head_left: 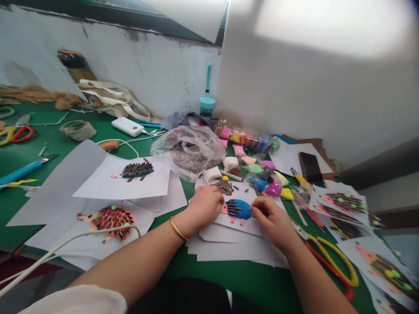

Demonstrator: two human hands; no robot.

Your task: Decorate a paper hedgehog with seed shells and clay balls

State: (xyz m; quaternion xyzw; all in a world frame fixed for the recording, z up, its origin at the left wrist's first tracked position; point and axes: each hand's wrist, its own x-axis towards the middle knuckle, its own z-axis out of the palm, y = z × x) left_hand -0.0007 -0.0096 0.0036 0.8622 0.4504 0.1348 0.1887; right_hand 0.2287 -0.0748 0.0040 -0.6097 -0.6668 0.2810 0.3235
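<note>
A blue clay hedgehog (242, 209) with a pink face and feet lies on a white sheet (218, 227) in front of me. Dark striped sunflower seeds stand in rows on the front part of its body; the rear part is bare blue. My left hand (207, 203) is at the hedgehog's head, its fingers curled together, and what they hold is hidden. At the tail end, my right hand (272, 219) has thumb and forefinger pinched; anything between them is too small to name. A pile of loose sunflower seeds (224, 187) lies just above the hedgehog.
Behind the sheet sits a plastic bag (193, 152) of seeds, beside packets of coloured clay (258, 182). Yellow-and-red scissors (330, 257) lie at right. Finished-looking hedgehog pictures (376, 257) are stacked far right; others (113, 222) lie left, crossed by a white cable (81, 237).
</note>
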